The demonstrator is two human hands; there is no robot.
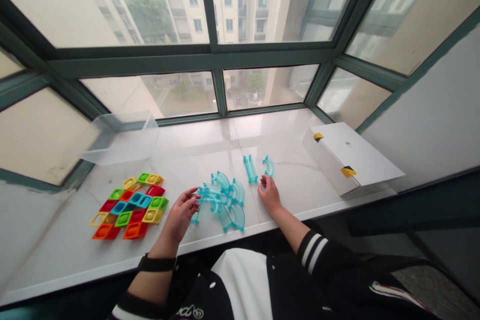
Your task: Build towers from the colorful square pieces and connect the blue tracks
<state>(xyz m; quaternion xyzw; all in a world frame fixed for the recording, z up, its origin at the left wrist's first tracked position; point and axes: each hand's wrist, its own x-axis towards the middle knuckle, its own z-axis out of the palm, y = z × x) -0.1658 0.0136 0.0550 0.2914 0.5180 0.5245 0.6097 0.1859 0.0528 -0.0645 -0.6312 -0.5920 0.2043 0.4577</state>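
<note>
Head view, looking down at a white stone sill point(189, 147) beneath a window. The left hand point(182, 212) sits at lower center, fingers loosely spread and curled, pinching nothing, its fingertips at the left edge of a heap of transparent teal track pieces point(221, 203). The right hand point(269, 194) rests just right of the heap, fingers softly curved and open, just below a curved track piece point(268, 165), which lies beside a straight track piece point(250, 168). The heap sits close to the sill's front edge. Left of the left hand lie colored tiles point(127, 206), a little apart from it. A transparent bin point(120, 140) stands at upper left against the window, and a white box point(348, 157) lies at right. Open stone stretches behind both hands.
</note>
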